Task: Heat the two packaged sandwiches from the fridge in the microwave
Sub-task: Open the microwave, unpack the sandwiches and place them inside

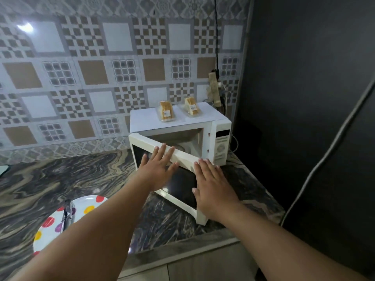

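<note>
A white microwave (220,138) stands on the counter against the tiled wall. Its door (182,180) hangs partly open, swung out toward me, with the cavity visible behind it. Two packaged sandwiches lie on the microwave's top: one (166,113) on the left, one (192,108) on the right, each in a clear wrapper with a small label. My left hand (157,168) lies flat on the door's outer face with straight fingers over its top edge. My right hand (213,186) presses flat on the door near its free edge.
A white plate with coloured dots (81,209) holding a utensil (67,217) sits on the marbled counter (60,179) at lower left. A dark fridge (314,98) stands right of the microwave. A power strip (215,88) and cables hang on the wall behind.
</note>
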